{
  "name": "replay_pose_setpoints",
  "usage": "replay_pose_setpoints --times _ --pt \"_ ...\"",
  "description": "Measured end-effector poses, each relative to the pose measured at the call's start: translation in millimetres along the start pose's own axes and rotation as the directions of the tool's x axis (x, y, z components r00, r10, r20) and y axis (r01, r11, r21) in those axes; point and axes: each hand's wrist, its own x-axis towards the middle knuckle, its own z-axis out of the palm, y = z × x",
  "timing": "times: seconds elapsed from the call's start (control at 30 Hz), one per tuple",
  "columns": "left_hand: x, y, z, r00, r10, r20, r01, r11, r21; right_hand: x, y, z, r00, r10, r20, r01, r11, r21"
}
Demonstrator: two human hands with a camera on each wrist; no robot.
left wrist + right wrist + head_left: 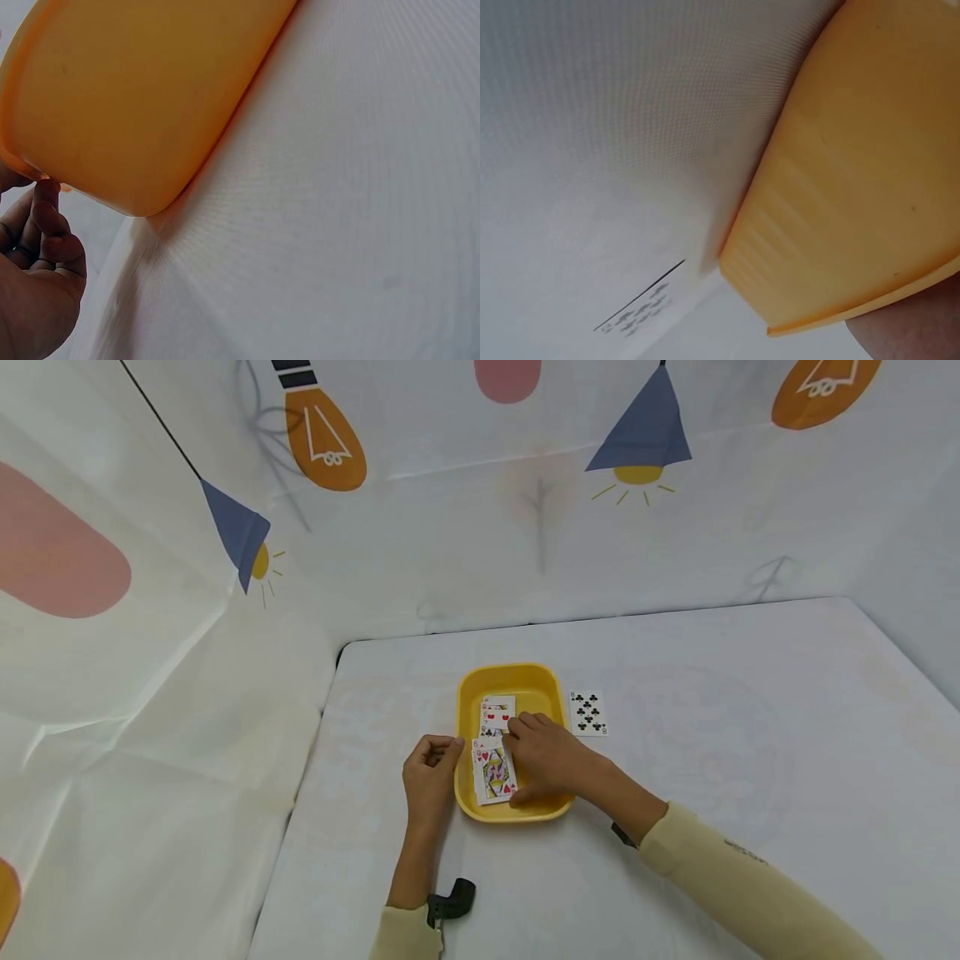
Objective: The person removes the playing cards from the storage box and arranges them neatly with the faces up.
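Note:
A yellow tray (510,675) stands on the white table (712,760). In it lie a red-suit card (498,713) and, nearer me, a queen of hearts (493,774) tilted toward the left rim. My right hand (525,758) reaches into the tray, its fingers bent at the queen's top corner and its thumb at the bottom corner. My left hand (442,750) is curled against the tray's left rim. In the left wrist view its fingertips (46,196) touch under the tray (135,90). The right wrist view shows only the tray's outer wall (855,187).
A clubs card (588,712) lies face up on the table just right of the tray, seen edge-on as the card (641,311) in the right wrist view. Printed cloth walls (187,610) close in the left and back. A black wrist mount (452,902) sits on the left forearm.

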Motion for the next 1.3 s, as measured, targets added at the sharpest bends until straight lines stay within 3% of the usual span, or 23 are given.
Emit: replay_pose_setpoints --times 0.47,0.9,1.3 --pt "0.1 -0.4 1.7 1.0 0.012 -0.019 -0.011 0.999 0.033 -10 16 -18 0.998 0.001 -0.062 0.002 0.998 0.056" --pt "-1.9 0.1 2.6 1.0 -0.012 -0.015 0.012 0.999 0.041 -28 36 -40 0.991 0.043 -0.123 -0.033 0.996 0.082" --pt "-1.1 -0.5 2.7 1.0 -0.014 -0.014 0.014 0.999 0.029 -41 58 -47 0.984 0.105 -0.142 -0.085 0.987 0.14"
